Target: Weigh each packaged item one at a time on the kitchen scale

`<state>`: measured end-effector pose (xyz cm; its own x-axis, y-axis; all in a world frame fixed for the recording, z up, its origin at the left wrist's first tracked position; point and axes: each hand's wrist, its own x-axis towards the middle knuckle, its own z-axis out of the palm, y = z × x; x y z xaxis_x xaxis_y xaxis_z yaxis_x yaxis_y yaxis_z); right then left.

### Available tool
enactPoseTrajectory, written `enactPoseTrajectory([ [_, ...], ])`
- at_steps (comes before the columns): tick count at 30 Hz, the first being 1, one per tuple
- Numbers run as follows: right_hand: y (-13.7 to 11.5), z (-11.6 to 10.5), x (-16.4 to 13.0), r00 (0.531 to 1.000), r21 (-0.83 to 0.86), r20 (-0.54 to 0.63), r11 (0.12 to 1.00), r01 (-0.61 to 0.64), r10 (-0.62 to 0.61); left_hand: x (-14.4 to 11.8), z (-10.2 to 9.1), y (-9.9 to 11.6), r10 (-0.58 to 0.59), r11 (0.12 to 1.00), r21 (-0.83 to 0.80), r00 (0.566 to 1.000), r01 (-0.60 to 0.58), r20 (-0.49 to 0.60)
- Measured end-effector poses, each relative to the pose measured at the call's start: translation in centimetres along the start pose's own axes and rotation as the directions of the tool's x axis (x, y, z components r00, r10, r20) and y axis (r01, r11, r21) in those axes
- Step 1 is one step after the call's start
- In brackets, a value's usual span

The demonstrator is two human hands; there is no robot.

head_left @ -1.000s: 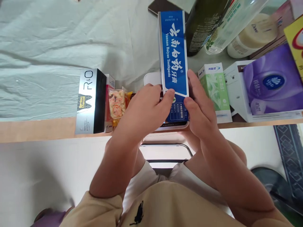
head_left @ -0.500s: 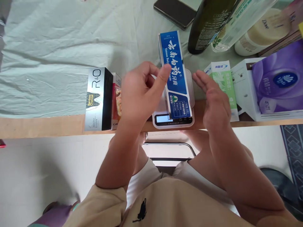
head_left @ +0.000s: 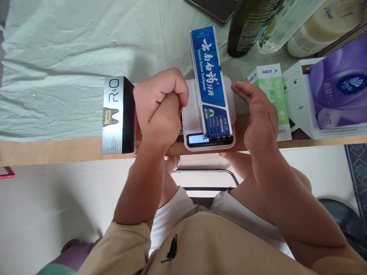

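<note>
A blue toothpaste box lies lengthwise on a white kitchen scale, tilted slightly and overhanging its far edge. The scale's display is lit at the near edge, partly covered by the box; I cannot read it. My left hand is closed in a fist just left of the scale, with no object showing in it. Beneath it is a dark and red package, mostly hidden. My right hand is held on edge to the right of the scale, fingers stretched out, holding nothing, near a green and white carton.
A silver and black box stands at the left by the wooden table edge. Further right are a purple tissue pack and a white box. A phone, a dark bottle, a clear bottle and a cream bottle are behind.
My left hand has drawn back leftward from the toothpaste box and curled into a fist. My right hand stays beside the scale. The camera view has shifted slightly.
</note>
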<state>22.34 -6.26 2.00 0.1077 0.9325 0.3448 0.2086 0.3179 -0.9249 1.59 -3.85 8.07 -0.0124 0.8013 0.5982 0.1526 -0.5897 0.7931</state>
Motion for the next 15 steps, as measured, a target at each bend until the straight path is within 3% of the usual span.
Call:
enactPoseTrajectory([
  [6,-0.4,-0.1,0.2,0.999,0.021,-0.033,1.0,0.019,-0.018,-0.5,-0.7,-1.1,-0.031,0.988,0.153,0.993,0.014,0.112],
  [9,-0.7,0.0,0.3,1.0,-0.003,-0.025,1.0,0.017,-0.017,-0.6,-0.8,-1.1,-0.158,0.963,0.24,0.979,0.123,0.133],
  [15,-0.5,0.3,-0.1,0.996,-0.059,0.073,0.997,-0.039,0.044,-0.5,0.4,0.5,-0.392,0.834,0.421,0.92,0.356,-0.004],
])
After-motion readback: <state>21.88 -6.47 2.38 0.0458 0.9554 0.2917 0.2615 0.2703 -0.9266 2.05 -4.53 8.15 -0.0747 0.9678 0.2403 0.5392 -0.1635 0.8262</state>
